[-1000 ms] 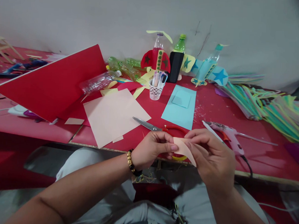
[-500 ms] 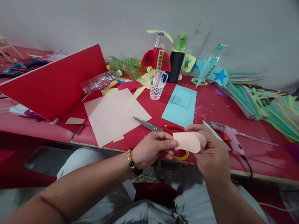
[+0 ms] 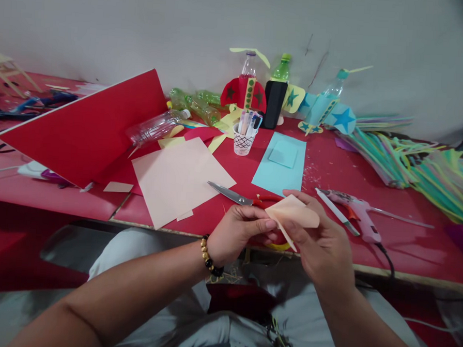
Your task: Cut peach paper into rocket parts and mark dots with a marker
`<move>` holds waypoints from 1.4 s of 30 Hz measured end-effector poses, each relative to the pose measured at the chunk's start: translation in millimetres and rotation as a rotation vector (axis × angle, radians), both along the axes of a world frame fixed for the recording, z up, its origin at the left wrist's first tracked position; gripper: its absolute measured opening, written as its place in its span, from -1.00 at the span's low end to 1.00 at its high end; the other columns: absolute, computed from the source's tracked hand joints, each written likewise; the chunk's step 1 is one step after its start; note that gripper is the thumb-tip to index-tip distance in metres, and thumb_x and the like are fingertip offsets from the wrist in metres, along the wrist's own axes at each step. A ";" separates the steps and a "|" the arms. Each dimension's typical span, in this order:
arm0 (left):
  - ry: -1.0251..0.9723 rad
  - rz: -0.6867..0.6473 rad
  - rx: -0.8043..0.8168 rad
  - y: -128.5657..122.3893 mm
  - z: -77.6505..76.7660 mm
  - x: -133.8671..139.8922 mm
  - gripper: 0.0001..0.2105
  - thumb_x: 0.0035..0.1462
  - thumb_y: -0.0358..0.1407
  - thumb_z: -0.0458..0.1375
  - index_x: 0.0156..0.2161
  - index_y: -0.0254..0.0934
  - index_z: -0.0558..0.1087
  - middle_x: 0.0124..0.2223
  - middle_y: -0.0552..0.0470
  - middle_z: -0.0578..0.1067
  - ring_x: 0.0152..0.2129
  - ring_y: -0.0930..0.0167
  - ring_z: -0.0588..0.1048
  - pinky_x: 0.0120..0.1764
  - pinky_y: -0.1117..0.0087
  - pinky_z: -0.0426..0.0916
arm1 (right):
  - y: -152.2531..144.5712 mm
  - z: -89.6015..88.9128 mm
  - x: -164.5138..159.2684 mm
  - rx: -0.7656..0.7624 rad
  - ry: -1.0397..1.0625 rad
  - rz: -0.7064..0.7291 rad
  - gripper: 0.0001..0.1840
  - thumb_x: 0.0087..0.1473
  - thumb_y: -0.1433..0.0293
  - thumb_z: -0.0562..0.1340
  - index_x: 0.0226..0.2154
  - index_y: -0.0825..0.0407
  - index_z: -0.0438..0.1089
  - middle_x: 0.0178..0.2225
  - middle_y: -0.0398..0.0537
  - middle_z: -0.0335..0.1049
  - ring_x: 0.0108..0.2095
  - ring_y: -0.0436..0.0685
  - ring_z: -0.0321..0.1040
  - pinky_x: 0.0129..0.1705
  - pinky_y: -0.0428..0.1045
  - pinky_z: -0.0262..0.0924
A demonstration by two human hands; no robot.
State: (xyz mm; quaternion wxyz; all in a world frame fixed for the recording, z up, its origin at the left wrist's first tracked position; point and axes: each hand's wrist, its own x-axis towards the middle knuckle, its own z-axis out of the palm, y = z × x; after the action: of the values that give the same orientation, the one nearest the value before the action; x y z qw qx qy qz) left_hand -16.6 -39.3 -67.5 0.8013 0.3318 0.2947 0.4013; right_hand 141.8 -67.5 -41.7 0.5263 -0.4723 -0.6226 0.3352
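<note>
The small paper (image 3: 297, 213) was between the hands — its far flap ran long from left to right. The left hand (image 3: 236, 233) pinched the left end, where the flaps met; the right hand (image 3: 326, 246) held the spread right side — neither was nearer.

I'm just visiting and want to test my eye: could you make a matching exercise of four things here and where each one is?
Things
1. Folded paper
2. Scissors
3. Glue gun
4. Pen cup

Places
A. Upright, left of the light blue sheet
B. Pinched in the left hand, right hand on it too
C. Tip over the large peach sheet
D. Lying right of both hands

Pairs: 1-B, 2-C, 3-D, 4-A
</note>
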 end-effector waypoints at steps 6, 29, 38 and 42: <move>0.107 -0.009 0.129 7.0 4.2 -6.6 -0.80 -0.02 -0.25 0.34 -0.30 -0.34 0.54 -0.40 0.01 0.56 -0.48 0.46 0.53 -0.32 0.45 0.43 | 0.1 5.8 11.8 0.196 -0.300 -0.069 -0.91 0.06 0.44 0.28 -0.32 -0.03 0.51 -0.01 0.03 0.37 0.07 0.29 0.26 0.04 0.16 0.20; 0.080 -0.084 0.066 3.7 7.5 -5.7 -0.81 0.08 -0.24 0.26 -0.25 -0.29 0.40 -0.34 0.05 0.50 -0.46 0.46 0.50 -0.39 0.43 0.43 | -1.9 -8.3 20.1 0.526 -0.550 0.069 -0.51 -0.08 0.69 0.29 -0.11 -0.07 0.45 0.24 0.04 0.07 0.03 0.29 0.26 -0.01 0.22 0.30; 0.063 0.059 0.191 4.6 2.1 -2.3 -0.82 0.09 -0.24 0.26 -0.28 -0.32 0.42 -0.35 0.05 0.49 -0.41 0.47 0.47 -0.27 0.44 0.37 | -2.1 -7.8 16.0 -0.010 -0.179 -0.019 -0.72 0.04 0.45 0.28 -0.14 -0.02 0.36 -0.13 0.02 0.38 -0.18 0.18 0.37 -0.16 0.08 0.34; 0.108 0.073 0.287 4.1 4.0 -3.9 -0.85 0.09 -0.26 0.25 -0.31 -0.32 0.47 -0.24 -0.03 0.50 -0.31 0.40 0.47 -0.21 0.39 0.36 | -3.1 -8.0 14.5 -0.254 -0.084 0.043 -0.83 0.04 0.38 0.27 -0.24 0.00 0.37 -0.33 -0.09 0.43 -0.35 0.10 0.37 -0.33 -0.03 0.31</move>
State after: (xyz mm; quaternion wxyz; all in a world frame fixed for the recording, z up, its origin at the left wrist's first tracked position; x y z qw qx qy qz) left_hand -20.5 -35.2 -63.5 0.7135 0.4529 0.2889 0.4498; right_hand 156.2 -70.6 -49.7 0.4282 -0.5353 -0.6068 0.4024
